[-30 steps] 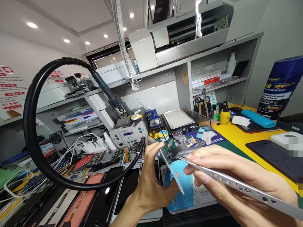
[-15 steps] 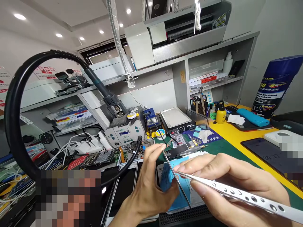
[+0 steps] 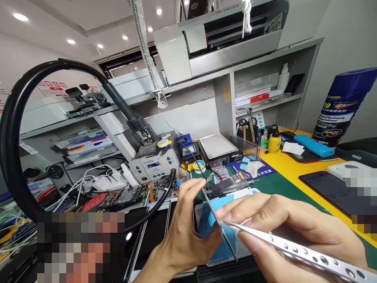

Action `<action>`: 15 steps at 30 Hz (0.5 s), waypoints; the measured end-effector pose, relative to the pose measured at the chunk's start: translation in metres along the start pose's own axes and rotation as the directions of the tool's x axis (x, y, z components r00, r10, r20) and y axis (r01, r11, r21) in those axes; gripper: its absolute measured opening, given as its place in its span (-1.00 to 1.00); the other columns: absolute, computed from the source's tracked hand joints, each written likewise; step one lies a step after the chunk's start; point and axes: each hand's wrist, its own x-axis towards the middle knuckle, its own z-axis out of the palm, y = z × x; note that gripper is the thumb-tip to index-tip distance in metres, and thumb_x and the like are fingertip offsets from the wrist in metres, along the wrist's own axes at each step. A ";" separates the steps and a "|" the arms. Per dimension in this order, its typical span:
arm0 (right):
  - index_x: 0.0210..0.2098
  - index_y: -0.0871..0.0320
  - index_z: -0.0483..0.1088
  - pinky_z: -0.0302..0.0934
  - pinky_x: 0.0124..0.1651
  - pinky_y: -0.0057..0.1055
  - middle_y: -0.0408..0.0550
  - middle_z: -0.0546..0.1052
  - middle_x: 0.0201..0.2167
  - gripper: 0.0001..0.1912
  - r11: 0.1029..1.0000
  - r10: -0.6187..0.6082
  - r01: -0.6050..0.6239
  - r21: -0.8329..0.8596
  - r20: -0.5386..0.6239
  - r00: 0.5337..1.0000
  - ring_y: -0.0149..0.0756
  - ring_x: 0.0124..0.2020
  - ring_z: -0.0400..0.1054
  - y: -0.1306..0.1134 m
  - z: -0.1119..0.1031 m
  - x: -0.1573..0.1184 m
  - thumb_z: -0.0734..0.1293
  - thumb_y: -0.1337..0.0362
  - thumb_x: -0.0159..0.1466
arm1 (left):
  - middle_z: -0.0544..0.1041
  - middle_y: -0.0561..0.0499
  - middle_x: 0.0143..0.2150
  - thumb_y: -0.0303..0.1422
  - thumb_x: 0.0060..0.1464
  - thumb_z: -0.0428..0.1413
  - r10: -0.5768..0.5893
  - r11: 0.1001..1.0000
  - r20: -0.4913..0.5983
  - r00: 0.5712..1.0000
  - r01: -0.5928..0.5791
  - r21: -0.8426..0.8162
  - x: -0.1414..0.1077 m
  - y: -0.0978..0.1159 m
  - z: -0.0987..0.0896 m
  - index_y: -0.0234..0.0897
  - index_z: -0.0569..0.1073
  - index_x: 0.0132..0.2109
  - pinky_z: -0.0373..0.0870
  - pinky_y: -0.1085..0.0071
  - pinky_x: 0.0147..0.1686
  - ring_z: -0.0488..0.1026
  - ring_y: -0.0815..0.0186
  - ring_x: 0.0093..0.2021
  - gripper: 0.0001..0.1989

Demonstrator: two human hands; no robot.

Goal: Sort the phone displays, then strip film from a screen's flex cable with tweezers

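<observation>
My left hand grips a thin flat panel, tilted so that I see it almost edge-on. The fingers hold its upper end and the thumb presses lower down; its face is hidden from me. In my right hand is a pair of silver tweezers with round holes along the handle. Their tips are at the panel's right side, and my right index fingertip is close to its edge. Whether the tips hold anything is too small to tell. Below both hands lies a light blue sheet.
A black hose arches on the left above a grey soldering station. Behind my hands stands a flat heating plate. Phones and circuit boards lie left. At right are a yellow bottle, a spray can and a phone.
The tweezers have shifted slightly down and right, their tips now lower along the panel. My left hand and the panel keep nearly the same place. The camera view has moved a little.
</observation>
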 end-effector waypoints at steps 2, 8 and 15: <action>-0.45 -0.02 0.43 0.49 -0.21 -0.62 -0.29 0.67 -0.45 -0.75 0.996 0.011 -0.012 0.083 0.017 1.000 -0.37 -0.41 0.61 0.000 0.000 0.001 0.45 0.50 0.08 | 0.24 -0.28 0.24 -0.57 -0.06 0.21 -0.009 1.000 0.010 1.000 0.009 -0.005 0.001 0.000 0.000 -0.38 0.10 0.34 0.21 0.12 0.28 0.19 0.06 0.30 -0.17; -0.44 -0.03 0.44 0.50 -0.20 -0.58 -0.28 0.66 -0.45 -0.70 0.991 0.017 -0.021 0.134 0.025 1.000 -0.35 -0.41 0.60 0.002 0.000 -0.001 0.42 0.56 0.04 | 0.23 -0.27 0.24 -0.56 -0.05 0.22 -0.014 1.000 0.019 1.000 0.014 -0.012 0.003 0.001 -0.001 -0.35 0.08 0.35 0.24 0.14 0.25 0.20 0.06 0.29 -0.16; -0.44 -0.04 0.45 0.50 -0.18 -0.58 -0.28 0.67 -0.43 -0.71 0.993 0.014 -0.021 0.115 0.060 0.998 -0.35 -0.39 0.61 0.002 -0.002 -0.001 0.43 0.53 0.06 | 0.23 -0.27 0.23 -0.56 -0.05 0.21 -0.020 1.000 0.024 1.000 0.021 -0.014 0.003 0.001 0.000 -0.34 0.08 0.35 0.25 0.14 0.24 0.21 0.05 0.28 -0.16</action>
